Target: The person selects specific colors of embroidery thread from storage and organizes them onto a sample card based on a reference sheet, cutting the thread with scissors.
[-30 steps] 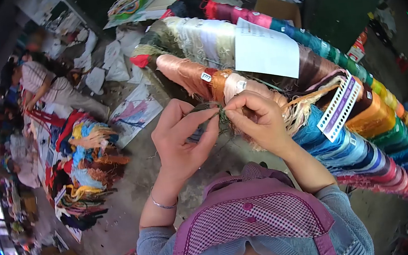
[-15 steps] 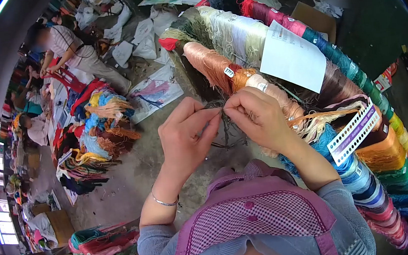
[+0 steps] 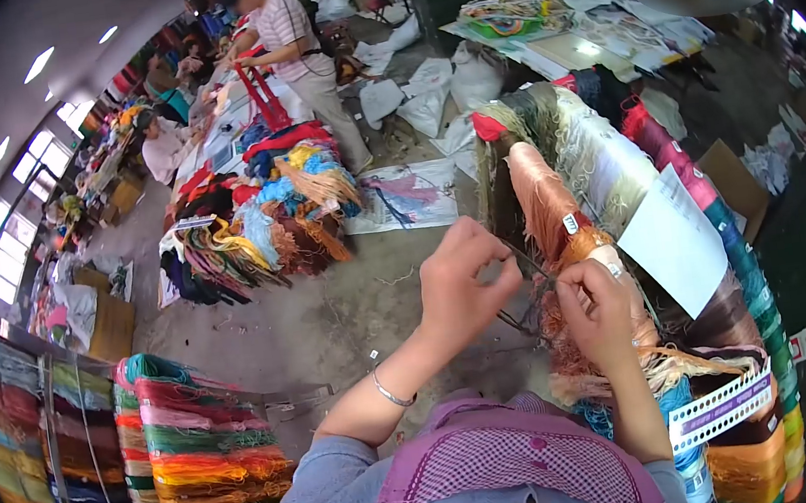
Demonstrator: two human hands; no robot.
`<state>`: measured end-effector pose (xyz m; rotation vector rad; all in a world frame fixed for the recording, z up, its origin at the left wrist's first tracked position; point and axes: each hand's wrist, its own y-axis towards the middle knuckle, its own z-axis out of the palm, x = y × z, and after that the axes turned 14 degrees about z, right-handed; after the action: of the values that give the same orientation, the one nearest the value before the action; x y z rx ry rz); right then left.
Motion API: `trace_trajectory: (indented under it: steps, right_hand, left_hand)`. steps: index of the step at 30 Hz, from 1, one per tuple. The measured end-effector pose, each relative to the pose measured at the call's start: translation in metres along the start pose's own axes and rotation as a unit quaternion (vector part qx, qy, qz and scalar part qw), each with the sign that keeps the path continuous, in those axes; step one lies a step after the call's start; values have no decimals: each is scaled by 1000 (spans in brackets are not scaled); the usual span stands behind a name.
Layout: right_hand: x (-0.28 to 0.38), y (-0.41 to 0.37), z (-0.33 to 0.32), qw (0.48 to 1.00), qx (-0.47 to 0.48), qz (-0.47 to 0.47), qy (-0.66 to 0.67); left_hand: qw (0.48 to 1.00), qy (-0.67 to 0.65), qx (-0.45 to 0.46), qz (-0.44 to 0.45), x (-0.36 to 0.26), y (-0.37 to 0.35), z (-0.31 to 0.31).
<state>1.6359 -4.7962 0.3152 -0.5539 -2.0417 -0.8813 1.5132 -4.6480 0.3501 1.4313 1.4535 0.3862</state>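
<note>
My left hand (image 3: 467, 286) is closed in a pinch on dark grey thread (image 3: 530, 265), which runs slantwise down to the right. At the thread's lower end, my right hand (image 3: 597, 314) is closed with thumb and finger pressed together on it. More dark strands dangle below and between the hands, partly hidden. Just behind my right hand are skeins of peach thread (image 3: 538, 198), draped over a rack and marked with a small white number tag (image 3: 571, 223). A white paper sheet (image 3: 675, 240) lies over the skeins to the right.
A white punched thread card (image 3: 722, 411) rests on blue skeins (image 3: 692, 477) at lower right. Coloured skeins (image 3: 211, 442) hang on a rack at lower left. Beyond, a table bears heaped yarn (image 3: 301, 188), where a person (image 3: 294, 40) stands. White sacks (image 3: 421, 100) lie on the floor.
The view has swung left, showing more of the left racks and far tables. My hands have moved apart from nearly touching, drawing the dark thread out between them.
</note>
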Motion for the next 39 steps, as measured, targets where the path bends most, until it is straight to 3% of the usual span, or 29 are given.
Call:
trace_trajectory:
  steps: [1,2,3,4,5,6,8,9,10,13,15,18,21,26,28,31,33,36,39]
  right_hand:
    - [-2,0,0,1000,3,-3,2]
    - [-4,-1,-1,998,17,53,27]
    - [-5,-3,-1,992,29,111,51]
    - [-4,-3,-2,992,31,112,50]
    - [-1,-3,-4,988,42,126,76]
    - [2,-3,-5,984,51,139,102]
    - [8,0,-4,983,53,132,116]
    - [10,-1,-7,982,51,130,126]
    - [9,-1,-8,987,45,107,116]
    - [7,-3,-12,964,82,176,184]
    - [3,-4,-11,957,83,161,227]
    - [1,-6,-15,973,67,147,168]
    - [5,-6,-19,979,60,133,142]
    - [3,-7,-22,988,36,98,117]
    - [2,-6,-22,998,-47,33,19]
    - [5,-12,-26,994,-100,26,-19]
    - [14,-18,-27,994,-103,14,-37]
    - [16,-20,-17,992,-108,44,45]
    - [14,-20,-17,994,-96,45,18]
  left_hand:
    - [999,-30,-11,-43,3,0,-4]
    - [990,-114,-16,-85,7,-4,-3]
    - [990,-114,-17,-87,9,-6,-3]
    - [948,-251,-2,-197,10,-8,-3]
    - [875,-379,15,-301,10,-9,-4]
    - [874,-380,17,-302,7,-7,-6]
    - [929,-285,81,-221,-5,-1,-7]
    - [936,-255,93,-224,-2,-3,-7]
    - [945,-238,73,-214,5,-4,-3]
    - [940,-260,40,-215,5,-1,-3]
    - [934,-273,32,-227,-2,-2,0]
    - [946,-253,82,-187,-7,-2,6]
    - [935,-251,139,-211,-11,-2,9]
    - [950,-212,169,-157,-10,-3,17]
    - [941,-238,148,-188,-11,-2,18]
    - [952,-210,102,-198,-10,-5,21]
    - [952,-211,99,-197,-10,-7,24]
    - [946,-241,68,-207,-15,-9,30]
    - [944,-256,68,-196,-20,-11,34]
